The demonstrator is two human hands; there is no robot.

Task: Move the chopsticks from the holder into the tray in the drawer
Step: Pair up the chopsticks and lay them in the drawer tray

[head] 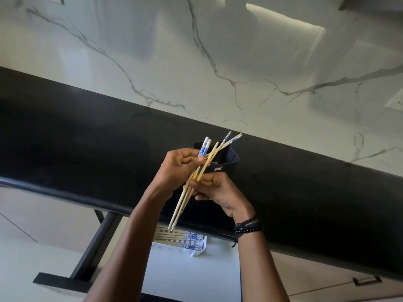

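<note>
Both my hands hold a loose bundle of wooden chopsticks with blue-and-white patterned tops, above the black counter. My left hand grips the bundle near its patterned ends, and my right hand pinches it lower down. The thin tips point down toward the open drawer. Just behind my hands stands the black holder; two patterned tops stick out over its rim. Below, in the drawer, a white tray has several chopsticks lying flat in it.
The black countertop runs diagonally across the view in front of a white marble wall. The open drawer has a black frame and white bottom. A cabinet handle shows at the lower right.
</note>
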